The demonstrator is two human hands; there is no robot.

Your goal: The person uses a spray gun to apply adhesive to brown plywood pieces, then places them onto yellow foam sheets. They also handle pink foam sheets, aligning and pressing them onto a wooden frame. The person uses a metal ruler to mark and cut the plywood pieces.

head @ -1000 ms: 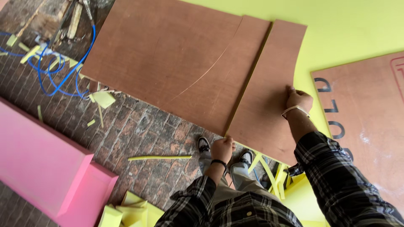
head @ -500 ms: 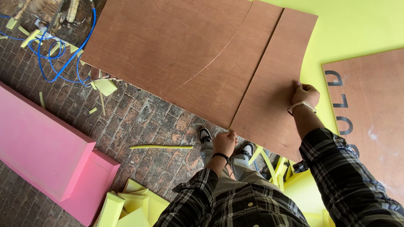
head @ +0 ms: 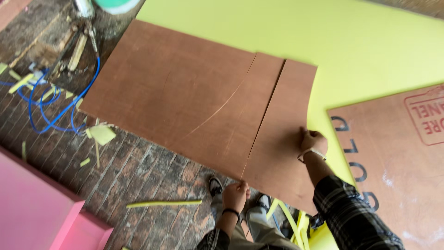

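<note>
A large brown plywood sheet [head: 185, 102] lies over a yellow-green foam slab [head: 351, 51]. A straight cut runs down it, parting a narrower strip [head: 284, 134] on the right; a thin curved line is scored across the big piece. My left hand [head: 236, 194] pinches the near edge of the sheet just at the bottom of the cut. My right hand [head: 312, 141] lies on the right edge of the strip, fingers curled on it, a band at the wrist. Both arms wear plaid sleeves.
A second brown board [head: 397, 162] with printed marks lies at the right. Pink foam blocks [head: 32, 208] stand at lower left. A blue hose [head: 55, 102] and yellow foam scraps [head: 101, 134] litter the brick floor. My shoes [head: 215, 187] stand under the sheet's edge.
The view has shifted so the sheet sits lower and more central. Both hands keep their places on the sheet's near edge and the strip's right edge.
</note>
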